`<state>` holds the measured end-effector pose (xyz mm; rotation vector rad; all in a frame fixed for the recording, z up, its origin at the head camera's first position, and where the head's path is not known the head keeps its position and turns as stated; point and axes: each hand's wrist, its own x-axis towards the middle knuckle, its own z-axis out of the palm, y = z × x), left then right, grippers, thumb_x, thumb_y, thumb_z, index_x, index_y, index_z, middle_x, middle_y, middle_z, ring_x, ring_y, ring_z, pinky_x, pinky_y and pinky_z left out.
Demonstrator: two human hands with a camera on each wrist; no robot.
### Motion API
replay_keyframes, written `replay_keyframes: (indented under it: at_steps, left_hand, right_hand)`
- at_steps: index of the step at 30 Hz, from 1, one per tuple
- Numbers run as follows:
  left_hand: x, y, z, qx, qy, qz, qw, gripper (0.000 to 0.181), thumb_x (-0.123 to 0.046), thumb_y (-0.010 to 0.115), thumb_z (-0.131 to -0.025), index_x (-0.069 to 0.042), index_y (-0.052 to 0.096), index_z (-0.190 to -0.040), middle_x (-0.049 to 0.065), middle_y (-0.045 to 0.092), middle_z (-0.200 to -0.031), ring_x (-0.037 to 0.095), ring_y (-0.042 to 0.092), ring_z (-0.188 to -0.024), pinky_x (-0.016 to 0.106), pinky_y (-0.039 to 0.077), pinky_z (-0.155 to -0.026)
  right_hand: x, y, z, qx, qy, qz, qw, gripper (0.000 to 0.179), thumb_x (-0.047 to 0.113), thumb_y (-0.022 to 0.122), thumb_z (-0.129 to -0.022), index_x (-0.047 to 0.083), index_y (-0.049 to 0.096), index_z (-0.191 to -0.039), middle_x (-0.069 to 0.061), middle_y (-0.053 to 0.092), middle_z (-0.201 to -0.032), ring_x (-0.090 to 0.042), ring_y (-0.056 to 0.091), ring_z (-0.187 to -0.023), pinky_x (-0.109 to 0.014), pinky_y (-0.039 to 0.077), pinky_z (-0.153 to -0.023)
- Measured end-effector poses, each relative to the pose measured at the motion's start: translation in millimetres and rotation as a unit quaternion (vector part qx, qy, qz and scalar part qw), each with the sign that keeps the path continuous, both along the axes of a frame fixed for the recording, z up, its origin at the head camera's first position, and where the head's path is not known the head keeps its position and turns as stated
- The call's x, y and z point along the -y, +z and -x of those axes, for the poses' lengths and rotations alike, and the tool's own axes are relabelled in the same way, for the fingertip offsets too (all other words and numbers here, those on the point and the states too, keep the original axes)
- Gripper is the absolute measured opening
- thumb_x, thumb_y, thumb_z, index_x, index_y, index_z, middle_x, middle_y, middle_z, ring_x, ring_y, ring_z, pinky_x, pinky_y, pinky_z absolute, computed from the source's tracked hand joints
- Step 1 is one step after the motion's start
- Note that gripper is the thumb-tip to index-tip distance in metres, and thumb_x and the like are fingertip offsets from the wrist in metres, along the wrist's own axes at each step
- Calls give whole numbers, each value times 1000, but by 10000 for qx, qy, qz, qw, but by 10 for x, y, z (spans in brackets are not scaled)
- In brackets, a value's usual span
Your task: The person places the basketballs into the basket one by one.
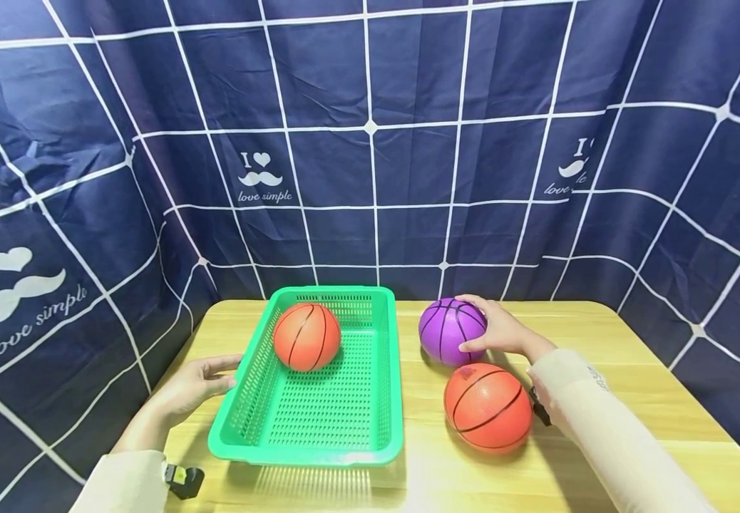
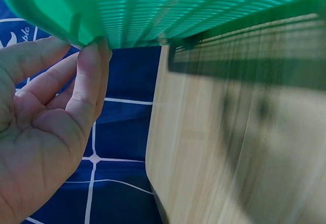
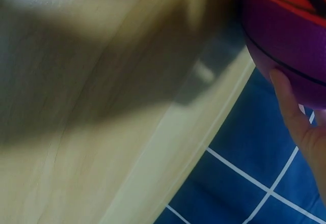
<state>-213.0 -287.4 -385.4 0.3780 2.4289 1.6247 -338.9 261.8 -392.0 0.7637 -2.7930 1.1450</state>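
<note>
My left hand (image 1: pixel 192 390) pinches the left rim of a green plastic basket (image 1: pixel 306 456), thumb and fingertips at the edge in the left wrist view. Inside the basket, toward its back left, lies an orange toy basketball (image 1: pixel 307 337) with black lines. On the right, my right hand (image 1: pixel 505 329) grips a purple toy basketball (image 1: pixel 450 331), fingers over its far right side and thumb on the near side. Closer to me, a second orange basketball (image 1: pixel 488 407) sits just in front of the purple one, partly under the right forearm in the head view.
The wooden table (image 1: pixel 434 484) has rounded back corners. A dark blue curtain (image 1: pixel 415 171) with white grid lines hangs behind it and along both sides. Each wrist wears a small black device, the left one (image 1: pixel 184 481) near the table's front left.
</note>
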Motion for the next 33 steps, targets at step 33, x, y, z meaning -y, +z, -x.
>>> replay_keyframes:
  at_steps: [33]
  left_hand:
    - [6, -49, -21, -138, -10, 69, 9999, 51, -6, 59, -93, 18, 40, -134, 33, 45, -134, 40, 49, -117, 34, 46, -93]
  right_hand:
    - [317, 1043, 3, -496, -55, 499, 9975, 92, 17, 88, -66, 17, 38, -143, -24, 38, -130, -44, 54, -108, -50, 53, -79]
